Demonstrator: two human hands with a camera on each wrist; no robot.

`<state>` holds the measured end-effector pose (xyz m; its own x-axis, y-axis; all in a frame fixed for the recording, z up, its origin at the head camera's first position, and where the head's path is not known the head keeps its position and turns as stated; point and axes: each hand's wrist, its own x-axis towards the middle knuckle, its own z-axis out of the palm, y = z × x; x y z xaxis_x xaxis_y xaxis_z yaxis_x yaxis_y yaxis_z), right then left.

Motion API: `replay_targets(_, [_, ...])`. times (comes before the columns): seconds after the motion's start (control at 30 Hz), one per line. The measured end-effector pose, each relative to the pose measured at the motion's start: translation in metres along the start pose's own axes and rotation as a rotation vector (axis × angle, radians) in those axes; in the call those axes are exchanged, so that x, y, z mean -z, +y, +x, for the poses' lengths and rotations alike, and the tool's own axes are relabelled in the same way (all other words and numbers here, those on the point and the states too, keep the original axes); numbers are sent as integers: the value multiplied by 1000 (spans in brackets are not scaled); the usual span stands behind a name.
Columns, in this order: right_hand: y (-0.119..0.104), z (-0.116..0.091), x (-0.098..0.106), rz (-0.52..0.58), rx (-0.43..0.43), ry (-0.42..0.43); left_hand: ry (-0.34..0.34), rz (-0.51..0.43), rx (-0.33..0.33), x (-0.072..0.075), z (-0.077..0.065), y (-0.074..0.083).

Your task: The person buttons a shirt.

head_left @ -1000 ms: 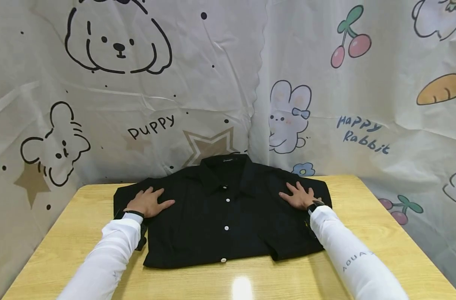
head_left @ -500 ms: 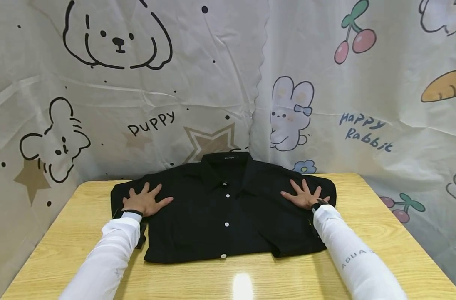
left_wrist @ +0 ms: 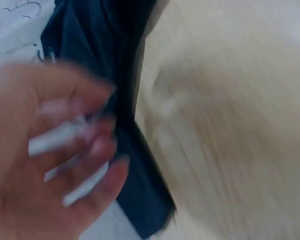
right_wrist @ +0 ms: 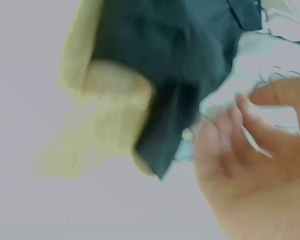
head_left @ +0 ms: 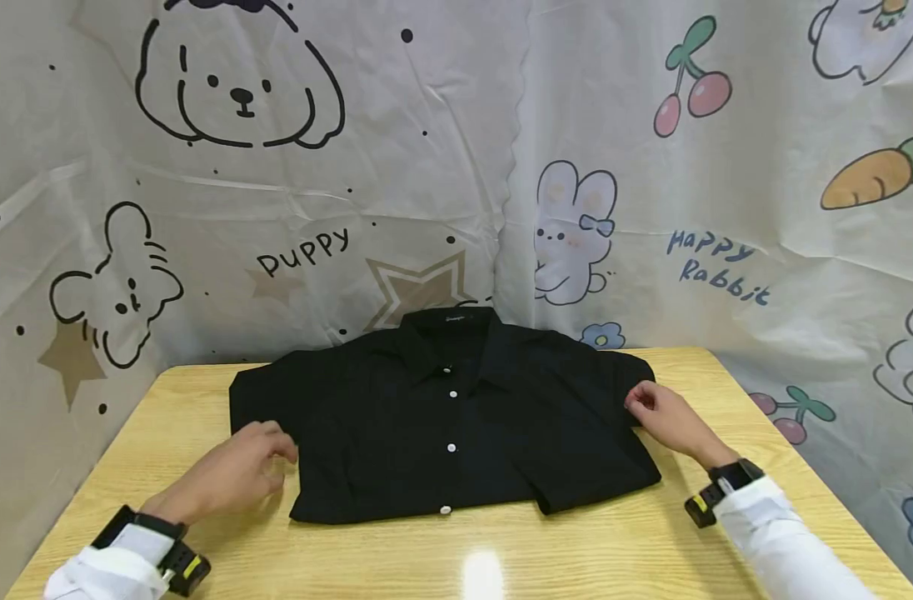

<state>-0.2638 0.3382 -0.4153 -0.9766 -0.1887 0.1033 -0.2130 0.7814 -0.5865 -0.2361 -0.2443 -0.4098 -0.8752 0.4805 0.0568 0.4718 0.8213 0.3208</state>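
Note:
A black button-up shirt [head_left: 396,433] with white buttons lies spread flat, its collar [head_left: 419,342] toward the back. My left hand [head_left: 239,467] hovers by the shirt's left side, just below the left sleeve [head_left: 265,396], fingers loosely bent. Nothing shows between those fingers in the left wrist view, where the sleeve [left_wrist: 145,185] runs behind them. On the other side, my right hand [head_left: 670,421] is at the edge of the right sleeve [head_left: 635,375], its fingertips overlapping it. The right wrist view is blurred; there the bent fingers [right_wrist: 225,132] appear beside the sleeve [right_wrist: 170,125] with nothing in them.
The shirt rests on a light wooden table [head_left: 366,562], collar close to its back edge. Behind hangs a pale curtain [head_left: 426,167] printed with cartoon animals, fruit and words. Each wrist wears a black strap with a small device, such as the right wrist device [head_left: 702,507].
Both hands have lifted off the shirt, where they lay with fingers spread. They have drawn back toward the person and outward, and their fingers are now bent.

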Motion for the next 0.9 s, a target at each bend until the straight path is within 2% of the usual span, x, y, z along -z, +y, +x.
replay_targets(0.07, [2,-19,8,37,-35,-133,-84,-39,-29,0,-14,3])
replay_targets(0.13, [7,-35,13,63,-51,-260,-124,-56,-35,-4,-22,6])
replay_targets(0.2, [13,-48,14,67,-34,-336,-115,-37,-41,-9,-27,9])
replay_targets(0.3, [21,-60,10,60,20,-354,-75,-2,-41,-18,-31,13])
replay_targets(0.47, [24,-61,-3,71,125,-310,20,71,-19,-28,-32,19])
replay_targets(0.6, [24,-58,-14,-9,203,-173,72,125,-55,-32,-32,21])
replay_targets(0.73, [25,-58,-22,1,166,-21,128,182,-120,-36,-32,22])
replay_targets(0.9, [22,-55,-25,91,86,34,204,173,-141,-36,-34,25])
